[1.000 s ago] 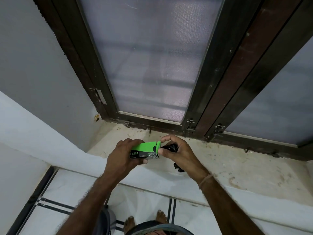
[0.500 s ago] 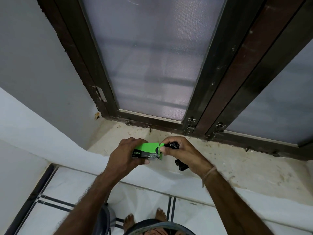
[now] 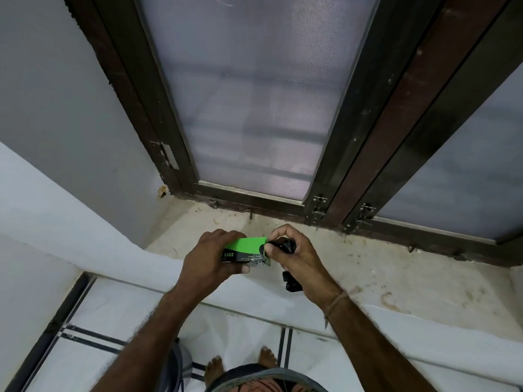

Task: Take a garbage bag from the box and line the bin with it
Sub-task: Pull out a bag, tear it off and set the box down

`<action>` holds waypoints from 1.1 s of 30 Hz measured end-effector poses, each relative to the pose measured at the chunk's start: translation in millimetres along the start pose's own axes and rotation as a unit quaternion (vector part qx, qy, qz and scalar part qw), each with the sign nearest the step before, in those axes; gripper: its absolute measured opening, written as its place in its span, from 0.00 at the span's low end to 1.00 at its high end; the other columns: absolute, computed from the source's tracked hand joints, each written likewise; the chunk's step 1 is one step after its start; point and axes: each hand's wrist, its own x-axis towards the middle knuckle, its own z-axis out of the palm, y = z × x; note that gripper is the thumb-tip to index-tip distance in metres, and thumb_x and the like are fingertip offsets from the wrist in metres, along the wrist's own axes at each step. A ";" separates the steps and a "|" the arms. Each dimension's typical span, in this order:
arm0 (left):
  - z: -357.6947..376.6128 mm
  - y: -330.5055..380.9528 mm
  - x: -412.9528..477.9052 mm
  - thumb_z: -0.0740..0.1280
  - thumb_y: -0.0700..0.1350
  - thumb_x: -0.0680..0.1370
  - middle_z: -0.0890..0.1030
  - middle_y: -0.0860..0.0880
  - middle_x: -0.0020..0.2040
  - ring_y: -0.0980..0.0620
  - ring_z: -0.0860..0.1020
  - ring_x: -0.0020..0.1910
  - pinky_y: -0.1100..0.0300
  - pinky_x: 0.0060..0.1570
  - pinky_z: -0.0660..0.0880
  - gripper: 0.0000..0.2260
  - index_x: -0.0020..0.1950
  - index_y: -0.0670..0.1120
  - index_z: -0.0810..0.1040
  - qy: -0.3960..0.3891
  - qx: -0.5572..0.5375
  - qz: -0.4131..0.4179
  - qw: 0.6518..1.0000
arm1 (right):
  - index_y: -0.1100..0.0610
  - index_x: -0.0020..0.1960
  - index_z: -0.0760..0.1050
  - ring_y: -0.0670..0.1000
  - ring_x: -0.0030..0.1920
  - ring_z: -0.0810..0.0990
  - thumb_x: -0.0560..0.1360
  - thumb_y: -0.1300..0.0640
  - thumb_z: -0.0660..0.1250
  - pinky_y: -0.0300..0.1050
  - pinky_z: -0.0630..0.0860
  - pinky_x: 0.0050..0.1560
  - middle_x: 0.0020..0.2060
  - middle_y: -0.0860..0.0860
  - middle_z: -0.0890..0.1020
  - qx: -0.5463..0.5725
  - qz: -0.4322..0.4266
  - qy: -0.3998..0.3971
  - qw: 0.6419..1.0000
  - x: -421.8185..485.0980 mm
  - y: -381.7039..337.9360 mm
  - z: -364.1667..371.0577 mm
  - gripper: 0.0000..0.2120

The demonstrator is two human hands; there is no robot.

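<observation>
My left hand [image 3: 206,258] grips a small green and black garbage bag box [image 3: 245,250] just above the window sill. My right hand [image 3: 297,256] is closed on a rolled black garbage bag [image 3: 285,246], and its thumb and forefinger pinch the flap at the box's right end. A black end of the bag [image 3: 291,282] sticks out below my right palm. A grey bin rim [image 3: 174,363] shows at the bottom, beside my left forearm and mostly hidden by it.
A stained stone window sill [image 3: 396,275] runs under a dark wooden window frame [image 3: 353,137] with mesh panes. A white wall ledge [image 3: 70,222] is at the left. Below is a white tiled floor [image 3: 113,312] with black lines, and my bare feet [image 3: 215,369].
Both hands have stayed close together over the sill. My right fingers have shifted at the box's right end, and the flap that stood up now lies closer to the box.
</observation>
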 end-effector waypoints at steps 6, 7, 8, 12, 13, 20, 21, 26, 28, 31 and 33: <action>4.1 -8.8 -1.9 0.72 0.66 0.66 0.78 0.58 0.49 0.52 0.74 0.51 0.59 0.42 0.71 0.28 0.64 0.59 0.77 0.018 -0.012 -0.026 0.999 | 0.61 0.53 0.83 0.38 0.39 0.81 0.78 0.65 0.72 0.30 0.75 0.38 0.45 0.49 0.86 0.028 -0.032 0.023 0.999 0.1 8.6 11.0 0.04; 5.8 -10.6 -2.2 0.72 0.65 0.66 0.78 0.58 0.49 0.52 0.74 0.51 0.59 0.42 0.71 0.28 0.64 0.59 0.77 0.013 -0.012 -0.029 0.999 | 0.60 0.53 0.83 0.38 0.38 0.81 0.79 0.65 0.72 0.30 0.75 0.37 0.47 0.51 0.86 0.027 -0.026 0.021 0.999 0.4 10.3 12.7 0.04; 6.9 -11.9 -2.2 0.73 0.65 0.66 0.78 0.57 0.49 0.51 0.74 0.52 0.58 0.42 0.71 0.28 0.65 0.59 0.77 0.008 -0.011 -0.035 0.999 | 0.59 0.54 0.83 0.37 0.36 0.80 0.79 0.64 0.72 0.30 0.74 0.34 0.47 0.51 0.85 0.022 -0.018 0.020 0.999 1.5 12.0 13.9 0.05; 8.9 -20.3 1.2 0.77 0.59 0.69 0.78 0.55 0.53 0.49 0.73 0.56 0.53 0.46 0.74 0.27 0.66 0.57 0.76 0.018 0.007 -0.068 0.998 | 0.48 0.61 0.83 0.38 0.36 0.78 0.80 0.57 0.72 0.33 0.74 0.32 0.50 0.50 0.84 -0.012 0.028 0.018 0.999 12.7 22.9 16.5 0.12; 9.1 -23.7 3.2 0.77 0.57 0.69 0.78 0.54 0.53 0.48 0.72 0.57 0.53 0.46 0.74 0.27 0.67 0.57 0.76 0.017 0.024 -0.073 0.997 | 0.47 0.63 0.83 0.40 0.39 0.78 0.79 0.57 0.73 0.33 0.74 0.34 0.49 0.48 0.84 -0.022 0.035 0.003 0.999 16.7 26.4 18.6 0.13; 7.4 -57.7 34.1 0.78 0.53 0.71 0.76 0.48 0.60 0.46 0.70 0.62 0.52 0.47 0.76 0.29 0.70 0.55 0.74 -0.019 0.122 -0.071 0.990 | 0.52 0.67 0.81 0.50 0.59 0.82 0.77 0.58 0.75 0.33 0.74 0.58 0.56 0.48 0.84 -0.062 0.051 -0.016 0.997 52.1 39.7 40.8 0.19; 7.0 -61.1 37.8 0.77 0.53 0.71 0.77 0.48 0.61 0.45 0.70 0.62 0.52 0.50 0.75 0.29 0.71 0.55 0.73 -0.024 0.132 -0.070 0.989 | 0.52 0.68 0.81 0.50 0.58 0.81 0.77 0.57 0.75 0.34 0.74 0.58 0.55 0.48 0.83 -0.075 0.053 -0.016 0.996 55.6 40.9 43.8 0.19; 5.3 -66.4 37.0 0.78 0.55 0.69 0.75 0.47 0.69 0.43 0.69 0.70 0.40 0.69 0.65 0.36 0.75 0.56 0.70 -0.013 0.187 -0.043 0.981 | 0.49 0.67 0.80 0.51 0.49 0.81 0.79 0.52 0.73 0.40 0.79 0.44 0.50 0.49 0.81 -0.065 0.082 0.009 0.995 48.8 36.5 47.3 0.17; 3.5 -63.6 24.6 0.81 0.54 0.66 0.75 0.45 0.69 0.41 0.70 0.70 0.37 0.68 0.66 0.38 0.74 0.52 0.72 0.045 0.196 -0.028 0.979 | 0.46 0.62 0.81 0.48 0.38 0.81 0.79 0.46 0.72 0.48 0.77 0.38 0.51 0.57 0.82 -0.028 0.101 0.034 0.994 35.4 33.7 48.9 0.13; 5.0 -50.7 -5.4 0.79 0.52 0.69 0.78 0.47 0.60 0.45 0.75 0.58 0.47 0.54 0.76 0.26 0.65 0.50 0.76 0.147 0.087 -0.015 0.985 | 0.51 0.56 0.81 0.49 0.25 0.70 0.81 0.42 0.67 0.53 0.66 0.35 0.40 0.67 0.70 0.079 0.115 0.061 0.988 10.8 29.2 60.4 0.14; 3.2 -33.0 -27.6 0.75 0.53 0.75 0.81 0.52 0.52 0.53 0.78 0.49 0.55 0.45 0.77 0.15 0.58 0.51 0.77 0.127 -0.097 -0.037 0.986 | 0.55 0.57 0.81 0.50 0.26 0.68 0.83 0.40 0.62 0.53 0.60 0.36 0.39 0.63 0.69 0.148 0.128 0.065 0.978 -5.5 21.1 75.3 0.19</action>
